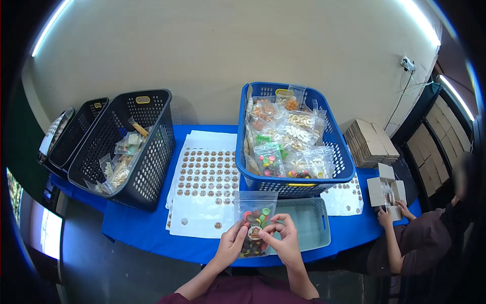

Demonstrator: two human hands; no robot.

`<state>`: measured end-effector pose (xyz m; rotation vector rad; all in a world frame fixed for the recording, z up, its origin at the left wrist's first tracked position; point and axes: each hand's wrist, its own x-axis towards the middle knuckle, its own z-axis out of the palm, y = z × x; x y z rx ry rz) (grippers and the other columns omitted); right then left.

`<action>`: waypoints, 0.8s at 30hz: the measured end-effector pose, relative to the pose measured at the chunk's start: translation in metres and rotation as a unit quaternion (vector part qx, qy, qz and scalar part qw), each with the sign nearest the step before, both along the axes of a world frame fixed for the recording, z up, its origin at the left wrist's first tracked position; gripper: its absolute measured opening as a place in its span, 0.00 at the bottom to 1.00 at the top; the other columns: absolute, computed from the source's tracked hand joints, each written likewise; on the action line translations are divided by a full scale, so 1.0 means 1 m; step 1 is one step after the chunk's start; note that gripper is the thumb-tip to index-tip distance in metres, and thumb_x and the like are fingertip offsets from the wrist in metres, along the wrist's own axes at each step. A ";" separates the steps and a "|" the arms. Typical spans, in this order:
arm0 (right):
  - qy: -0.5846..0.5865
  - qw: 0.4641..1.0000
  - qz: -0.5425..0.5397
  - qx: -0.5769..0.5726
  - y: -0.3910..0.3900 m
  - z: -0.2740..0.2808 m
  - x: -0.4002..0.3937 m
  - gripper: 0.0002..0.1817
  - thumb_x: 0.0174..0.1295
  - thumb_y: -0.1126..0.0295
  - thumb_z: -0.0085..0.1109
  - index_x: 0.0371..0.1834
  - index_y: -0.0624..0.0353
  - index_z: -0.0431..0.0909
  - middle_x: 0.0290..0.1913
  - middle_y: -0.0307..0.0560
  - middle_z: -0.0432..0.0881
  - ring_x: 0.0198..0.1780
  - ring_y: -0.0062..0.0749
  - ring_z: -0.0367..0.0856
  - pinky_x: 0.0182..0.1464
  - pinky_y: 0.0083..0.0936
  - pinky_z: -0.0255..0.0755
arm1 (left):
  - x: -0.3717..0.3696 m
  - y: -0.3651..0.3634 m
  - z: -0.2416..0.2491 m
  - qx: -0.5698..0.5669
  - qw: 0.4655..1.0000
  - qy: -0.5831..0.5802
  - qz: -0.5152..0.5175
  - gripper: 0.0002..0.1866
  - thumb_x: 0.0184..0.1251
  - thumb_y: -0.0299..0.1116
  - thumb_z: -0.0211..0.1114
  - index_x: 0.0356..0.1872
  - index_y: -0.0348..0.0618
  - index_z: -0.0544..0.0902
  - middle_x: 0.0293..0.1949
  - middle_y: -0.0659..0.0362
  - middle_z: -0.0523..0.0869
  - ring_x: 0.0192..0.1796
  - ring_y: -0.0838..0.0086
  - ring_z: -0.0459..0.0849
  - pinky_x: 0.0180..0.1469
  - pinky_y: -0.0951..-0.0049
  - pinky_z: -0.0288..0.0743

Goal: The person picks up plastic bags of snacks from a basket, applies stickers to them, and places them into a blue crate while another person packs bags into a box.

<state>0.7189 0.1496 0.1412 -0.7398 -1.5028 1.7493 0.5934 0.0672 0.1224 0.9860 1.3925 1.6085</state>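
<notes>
A clear zip bag (258, 206) of colourful round sweets stands upright between my hands, with a round printed sticker (254, 233) on its front. My left hand (232, 247) grips the bag's left side, its thumb beside the sticker. Thumb and forefinger of my right hand (286, 240) are pinched together at the sticker's right edge. Behind the bag lie white sheets (195, 212) with rows of round stickers. A pale green tray (316, 223) is just behind my right hand.
A blue basket (295, 188) full of snack bags stands behind the tray. Dark baskets (162, 147) are at left. At right, a co-worker's hands (386, 218) are at an open carton (375, 192), near stacked flat cartons (372, 142). Blue cloth (121, 223) covers the table.
</notes>
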 end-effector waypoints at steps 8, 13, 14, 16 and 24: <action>0.011 1.000 -0.016 0.005 -0.004 0.012 0.009 0.19 0.49 0.80 0.58 0.40 0.61 0.59 0.27 0.40 0.76 0.29 0.13 0.67 0.27 0.11 0.66 | 0.016 0.003 0.008 0.050 0.996 -0.068 -0.016 0.19 0.61 0.27 0.56 0.52 0.30 0.66 0.41 0.57 0.77 0.42 0.81 0.75 0.44 0.81 0.70; 0.043 0.999 -0.001 -0.026 -0.004 0.011 0.007 0.19 0.48 0.79 0.58 0.40 0.60 0.60 0.27 0.40 0.76 0.28 0.12 0.66 0.24 0.10 0.64 | 0.015 0.000 0.005 0.045 0.998 -0.048 -0.010 0.18 0.60 0.27 0.56 0.50 0.31 0.67 0.41 0.57 0.77 0.42 0.80 0.76 0.44 0.81 0.70; 0.029 1.000 -0.001 0.005 -0.003 0.010 0.006 0.19 0.48 0.79 0.59 0.39 0.60 0.60 0.26 0.40 0.75 0.28 0.12 0.66 0.23 0.10 0.63 | 0.013 0.000 0.000 0.043 0.998 -0.047 -0.006 0.17 0.61 0.26 0.56 0.50 0.31 0.67 0.41 0.57 0.77 0.42 0.80 0.76 0.44 0.80 0.70; -0.002 0.998 -0.002 0.066 -0.001 0.006 0.005 0.19 0.47 0.78 0.60 0.38 0.60 0.60 0.24 0.39 0.74 0.26 0.11 0.65 0.23 0.10 0.61 | 0.012 0.001 0.000 0.049 0.997 -0.062 0.000 0.16 0.61 0.26 0.55 0.49 0.30 0.67 0.41 0.57 0.77 0.42 0.81 0.75 0.45 0.80 0.70; -0.083 0.991 0.035 0.094 0.015 -0.010 0.018 0.23 0.47 0.73 0.64 0.41 0.61 0.59 0.28 0.39 0.69 0.28 0.14 0.68 0.25 0.13 0.64 | 0.022 -0.001 -0.003 0.060 0.993 -0.098 -0.019 0.16 0.64 0.25 0.51 0.51 0.29 0.65 0.45 0.57 0.74 0.48 0.79 0.73 0.51 0.80 0.66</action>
